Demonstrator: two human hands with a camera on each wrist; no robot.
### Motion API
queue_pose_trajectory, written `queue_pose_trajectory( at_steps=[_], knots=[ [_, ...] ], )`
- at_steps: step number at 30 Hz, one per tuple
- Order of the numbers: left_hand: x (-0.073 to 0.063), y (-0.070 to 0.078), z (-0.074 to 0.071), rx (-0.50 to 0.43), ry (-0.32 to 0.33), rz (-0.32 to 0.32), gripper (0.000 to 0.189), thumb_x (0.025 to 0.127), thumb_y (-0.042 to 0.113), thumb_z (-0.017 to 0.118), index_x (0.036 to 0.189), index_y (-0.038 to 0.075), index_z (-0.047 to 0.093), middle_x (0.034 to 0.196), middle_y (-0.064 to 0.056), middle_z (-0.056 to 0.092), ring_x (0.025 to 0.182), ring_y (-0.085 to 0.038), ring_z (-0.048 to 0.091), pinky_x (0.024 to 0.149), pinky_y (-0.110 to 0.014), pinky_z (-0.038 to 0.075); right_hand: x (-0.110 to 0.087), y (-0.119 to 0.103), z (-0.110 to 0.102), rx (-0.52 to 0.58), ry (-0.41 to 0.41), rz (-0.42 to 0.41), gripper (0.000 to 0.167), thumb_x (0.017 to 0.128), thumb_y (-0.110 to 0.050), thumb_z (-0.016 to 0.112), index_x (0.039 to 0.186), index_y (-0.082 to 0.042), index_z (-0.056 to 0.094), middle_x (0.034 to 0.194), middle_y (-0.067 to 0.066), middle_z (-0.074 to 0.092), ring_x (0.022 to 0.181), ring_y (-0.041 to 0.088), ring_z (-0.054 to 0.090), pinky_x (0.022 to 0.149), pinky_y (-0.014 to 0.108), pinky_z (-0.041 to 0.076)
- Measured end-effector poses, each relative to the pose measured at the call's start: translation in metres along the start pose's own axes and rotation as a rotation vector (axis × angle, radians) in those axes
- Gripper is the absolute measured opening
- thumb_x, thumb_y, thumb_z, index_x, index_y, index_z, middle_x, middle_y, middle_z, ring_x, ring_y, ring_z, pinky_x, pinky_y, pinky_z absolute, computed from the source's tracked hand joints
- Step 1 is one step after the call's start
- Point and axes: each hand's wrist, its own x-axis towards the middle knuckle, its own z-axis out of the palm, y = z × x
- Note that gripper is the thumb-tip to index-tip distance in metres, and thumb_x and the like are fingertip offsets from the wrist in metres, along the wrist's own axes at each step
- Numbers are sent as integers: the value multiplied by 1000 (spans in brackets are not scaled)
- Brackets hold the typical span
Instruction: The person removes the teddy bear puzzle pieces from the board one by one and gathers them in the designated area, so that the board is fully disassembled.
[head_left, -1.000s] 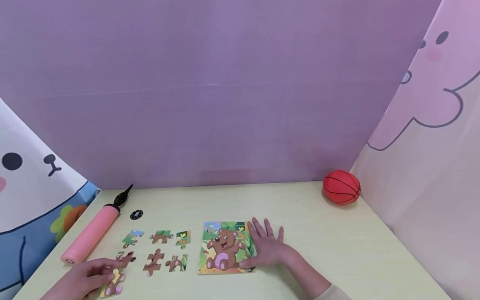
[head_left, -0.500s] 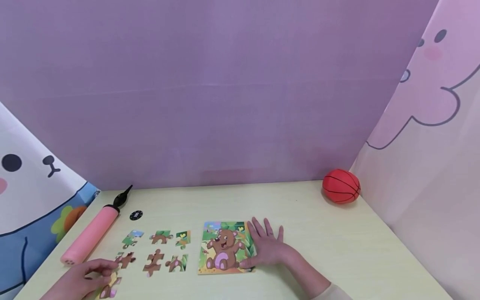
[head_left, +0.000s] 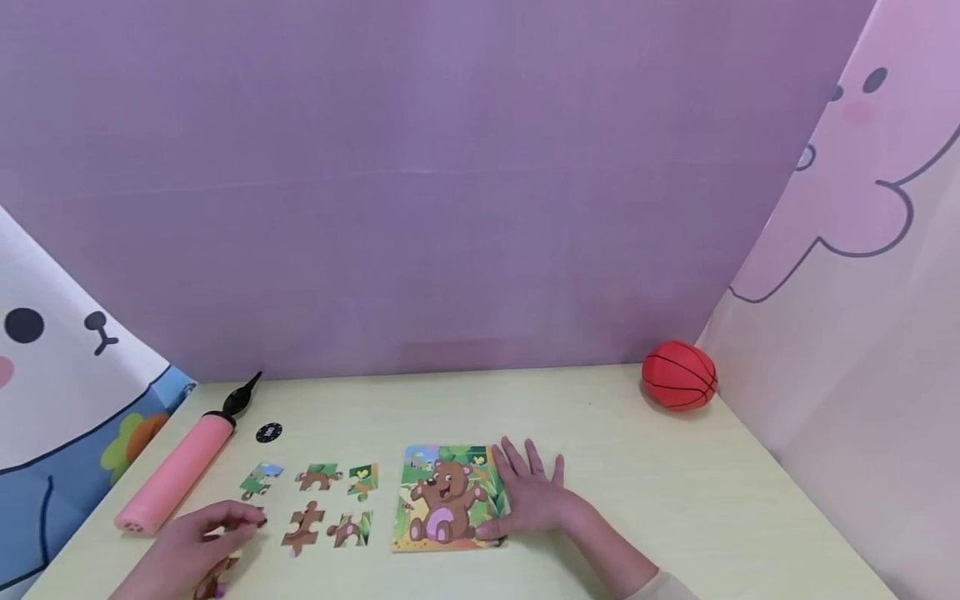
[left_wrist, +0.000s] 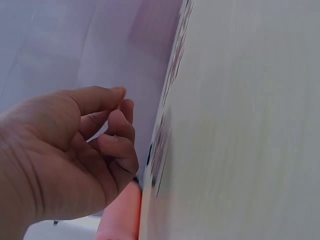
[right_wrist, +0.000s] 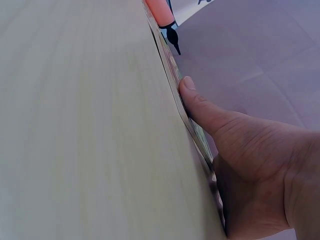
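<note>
Bent over the left column of jigsaw pieces is my left hand (head_left: 191,542), thumb and index finger close together. In the left wrist view nothing shows between the fingertips (left_wrist: 118,92), and the hand stands off the tabletop. A jigsaw piece (head_left: 213,582) with brown and pink parts is half covered below it. Another piece is mostly hidden under the fingertips. My right hand (head_left: 534,502) lies spread on the right edge of a square bear picture (head_left: 438,500), thumb at its lower right. In the right wrist view the thumb (right_wrist: 200,102) rests on the picture's edge.
Loose jigsaw pieces include a green-blue one (head_left: 260,481), a bear-head one (head_left: 318,477) and a brown one (head_left: 303,529). A pink hand pump (head_left: 176,475) lies at the left, beside a black disc (head_left: 268,432). A red ball (head_left: 679,376) sits at the back right.
My left hand has moved right and slightly up, now covering the jigsaw piece that showed above its fingertips. My right hand stays on the bear picture.
</note>
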Motion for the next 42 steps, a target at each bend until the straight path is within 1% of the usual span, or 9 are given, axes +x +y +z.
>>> queue_pose_trajectory(
  at_steps=[3, 5, 9, 14, 17, 21, 31, 36, 42],
  knots=[
    [-2, 11, 12, -77, -17, -26, 20, 99, 17, 66, 116, 7, 70, 97, -5, 64, 63, -24, 54, 53, -28, 44, 0, 0, 1, 4, 0, 6, 124, 75, -76, 69, 163, -10, 12, 169, 13, 1, 150, 46, -6, 105, 79, -8],
    [-2, 17, 19, -105, -41, -11, 20, 99, 15, 65, 116, 6, 69, 93, -4, 63, 60, -23, 51, 50, -28, 43, 0, -1, 1, 5, 1, 3, 124, 75, -76, 70, 163, -9, 12, 169, 14, 1, 150, 47, -5, 105, 79, -8],
    [-1, 31, 31, -139, -93, 40, 19, 99, 16, 66, 115, 6, 69, 91, -4, 65, 64, -22, 51, 53, -26, 43, 0, -2, 2, 0, 0, -2, 124, 76, -76, 69, 163, -9, 11, 168, 14, 1, 150, 47, -5, 105, 79, -7],
    [1, 45, 44, -150, -143, 103, 18, 97, 17, 68, 112, 7, 69, 90, -4, 63, 60, -20, 50, 52, -26, 44, 1, -2, 3, -2, 2, -15, 123, 76, -75, 69, 162, -8, 12, 168, 15, 1, 150, 48, -4, 104, 80, -7],
    [5, 53, 52, -163, -174, 153, 19, 97, 18, 69, 111, 7, 69, 87, -5, 63, 58, -18, 50, 50, -26, 44, 1, -1, 3, 1, 2, -13, 123, 76, -75, 69, 162, -8, 12, 168, 14, 1, 150, 48, -4, 104, 80, -7],
    [11, 64, 64, -216, -231, 210, 21, 97, 19, 70, 113, 6, 69, 91, -5, 63, 59, -17, 50, 50, -26, 44, 2, -1, 4, -3, 1, -4, 124, 76, -76, 69, 162, -9, 11, 168, 14, 0, 150, 47, -5, 105, 80, -7],
    [22, 100, 96, -281, -339, 349, 20, 96, 16, 69, 112, 5, 68, 93, -8, 64, 57, -11, 49, 49, -22, 43, 0, -1, 2, 2, 6, 3, 124, 76, -75, 70, 163, -9, 12, 168, 14, 1, 150, 47, -5, 105, 79, -7],
    [28, 112, 112, -319, -397, 379, 21, 94, 11, 70, 114, 2, 67, 93, -9, 63, 62, -13, 51, 51, -23, 45, 1, 1, 3, 8, 3, 6, 125, 75, -77, 69, 163, -10, 11, 169, 13, 0, 150, 47, -6, 104, 79, -8],
    [30, 122, 129, -328, -423, 408, 24, 89, 6, 72, 113, 5, 69, 90, -8, 64, 67, -16, 55, 54, -25, 49, 1, 1, 1, 6, 5, 1, 125, 75, -76, 70, 163, -9, 12, 168, 14, 1, 150, 47, -5, 104, 80, -8]
  ],
)
